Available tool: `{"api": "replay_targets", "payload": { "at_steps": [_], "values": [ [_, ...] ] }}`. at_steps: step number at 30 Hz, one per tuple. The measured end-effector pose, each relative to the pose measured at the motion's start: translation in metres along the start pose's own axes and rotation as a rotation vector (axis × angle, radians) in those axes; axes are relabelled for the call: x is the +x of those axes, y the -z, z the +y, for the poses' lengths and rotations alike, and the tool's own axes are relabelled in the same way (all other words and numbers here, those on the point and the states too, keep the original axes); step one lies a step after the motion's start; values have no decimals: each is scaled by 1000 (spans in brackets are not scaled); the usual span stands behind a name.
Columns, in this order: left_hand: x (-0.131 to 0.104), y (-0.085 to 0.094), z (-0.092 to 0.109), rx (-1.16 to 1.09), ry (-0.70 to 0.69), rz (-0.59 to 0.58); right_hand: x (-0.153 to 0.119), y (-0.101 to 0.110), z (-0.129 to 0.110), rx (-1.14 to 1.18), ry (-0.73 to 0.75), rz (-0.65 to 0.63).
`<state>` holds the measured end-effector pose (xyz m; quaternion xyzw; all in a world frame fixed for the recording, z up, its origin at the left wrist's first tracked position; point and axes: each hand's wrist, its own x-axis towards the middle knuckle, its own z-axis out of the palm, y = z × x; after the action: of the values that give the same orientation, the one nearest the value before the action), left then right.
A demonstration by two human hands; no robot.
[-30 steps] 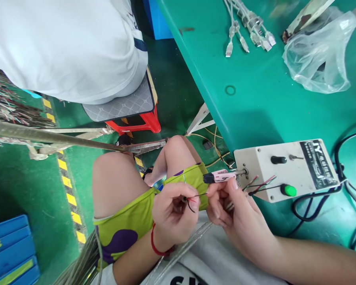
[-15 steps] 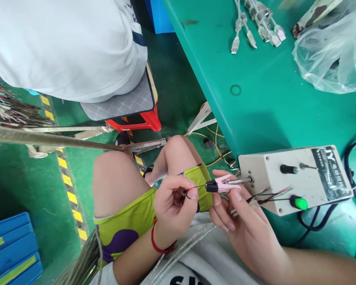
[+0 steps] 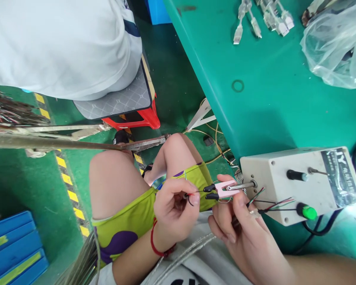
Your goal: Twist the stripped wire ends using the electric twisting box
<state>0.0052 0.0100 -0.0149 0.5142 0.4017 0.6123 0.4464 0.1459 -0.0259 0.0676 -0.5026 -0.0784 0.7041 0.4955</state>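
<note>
Between finger and thumb, my left hand pinches thin wires, one red and one black. A dark strand runs from that pinch toward the upper jaw of a pink clip with black-covered tips. The clip sits on a metal rod that comes out of a grey control box. My right hand squeezes the clip's back end, and its jaws stand apart. Cable ends with red, green and black wires stick out past my right fingers; the hold on their cables is partly hidden.
The green table carries USB cables and a clear plastic bag. A person in white sits close at the left on a red stool. A metal bar crosses near my knees. Blue bins stand lower left.
The clip's jaws have opened as my right fingers pressed its back end together. My left hand keeps its pinch on the wires. The whole view has shifted slightly.
</note>
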Motion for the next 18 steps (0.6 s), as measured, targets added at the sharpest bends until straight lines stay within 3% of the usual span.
{"api": "replay_targets", "payload": {
  "at_steps": [15, 18],
  "values": [
    [-1, 1, 1, 28, -16, -42, -6, 8, 4, -153, -9, 51],
    [-1, 2, 1, 37, -23, -31, -11, 18, 1, -376, -11, -80]
  ]
}}
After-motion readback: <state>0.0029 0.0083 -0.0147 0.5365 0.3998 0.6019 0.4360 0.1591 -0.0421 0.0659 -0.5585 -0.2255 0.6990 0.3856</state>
